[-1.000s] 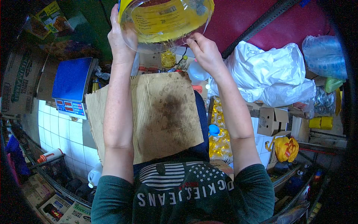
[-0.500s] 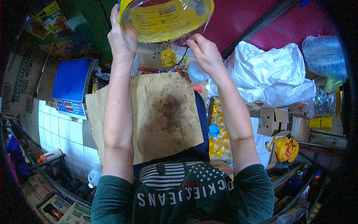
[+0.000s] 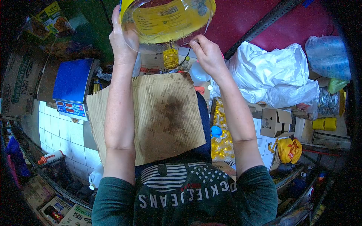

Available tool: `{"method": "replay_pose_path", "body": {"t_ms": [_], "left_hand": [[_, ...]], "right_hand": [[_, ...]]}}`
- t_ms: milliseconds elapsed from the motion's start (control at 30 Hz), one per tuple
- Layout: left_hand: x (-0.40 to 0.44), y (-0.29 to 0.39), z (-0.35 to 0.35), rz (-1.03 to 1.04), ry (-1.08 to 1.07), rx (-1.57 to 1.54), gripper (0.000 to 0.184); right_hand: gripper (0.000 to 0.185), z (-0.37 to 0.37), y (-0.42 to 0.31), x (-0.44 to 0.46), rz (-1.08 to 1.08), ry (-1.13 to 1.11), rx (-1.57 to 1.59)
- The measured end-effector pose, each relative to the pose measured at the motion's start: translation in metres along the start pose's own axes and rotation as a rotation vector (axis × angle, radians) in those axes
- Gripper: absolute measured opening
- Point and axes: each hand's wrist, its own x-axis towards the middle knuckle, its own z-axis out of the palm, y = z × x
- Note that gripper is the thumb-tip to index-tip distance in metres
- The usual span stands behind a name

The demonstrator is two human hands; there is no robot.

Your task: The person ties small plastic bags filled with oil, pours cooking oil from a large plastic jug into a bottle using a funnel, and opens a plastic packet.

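A large clear plastic container (image 3: 166,26) with a yellow printed label is held up, tilted, at the top of the view. My left hand (image 3: 124,41) wraps round its left side, with some fingers hidden behind it. At its lower right rim, my right hand (image 3: 207,52) is closed with thumb and finger pinched against the edge. Below the rim stands a small clear vessel (image 3: 171,59) with yellow content. A piece of brown cardboard (image 3: 147,113) with a dark oily stain lies across my lap, under my forearms.
To the left is a blue-topped digital scale (image 3: 71,81). Small bags of yellow liquid (image 3: 222,148) lie near my right forearm with a blue cap-like piece (image 3: 216,131). White plastic bags (image 3: 267,69), an open carton (image 3: 275,122) and a yellow bag (image 3: 289,150) are at right.
The container's near rim has shifted very slightly, and my right hand has moved a little downward with it. My left hand keeps its hold.
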Motion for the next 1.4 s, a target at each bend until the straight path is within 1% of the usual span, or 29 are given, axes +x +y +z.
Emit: {"method": "replay_pose_path", "body": {"t_ms": [133,233,433,833,933,1033,1133,1233,1333,1400], "left_hand": [[-0.0009,-0.0040,0.0020,0.016,0.019,-0.008,0.051],[-0.0023,-0.0031,0.0007,0.062,-0.016,0.046,0.053],[-0.0058,-0.0034,0.0014,0.012,-0.038,0.042,0.051],[-0.0028,-0.0022,0.0018,0.026,-0.035,0.103,0.052],[-0.0028,-0.0048,0.0017,0.131,0.011,0.038,0.052],[-0.0021,-0.0022,0.0013,0.162,0.036,0.019,0.052],[-0.0014,0.0014,-0.0001,0.110,0.019,0.046,0.052],[-0.0005,-0.0026,0.0015,0.193,0.062,0.015,0.051],[0.0003,-0.0022,0.0017,0.199,0.058,0.036,0.050],[0.0002,-0.0008,0.0006,0.143,0.031,0.045,0.050]], "right_hand": [[0.022,-0.0003,-0.0016,-0.0006,-0.003,0.009,0.023],[0.022,0.0009,-0.0014,-0.0014,-0.036,0.040,0.042],[0.021,0.0006,-0.0054,-0.0044,-0.053,0.064,0.047],[0.019,0.0022,-0.0024,-0.0038,-0.076,0.092,0.090],[0.019,0.0001,-0.0054,-0.0039,-0.081,0.098,0.092],[0.019,0.0001,-0.0027,-0.0038,-0.089,0.097,0.071],[0.019,-0.0003,-0.0023,-0.0037,-0.093,0.101,0.075],[0.019,-0.0004,-0.0028,-0.0038,-0.086,0.102,0.079],[0.019,-0.0007,-0.0037,-0.0041,-0.079,0.100,0.075],[0.019,-0.0005,-0.0031,-0.0041,-0.085,0.104,0.072]]}}
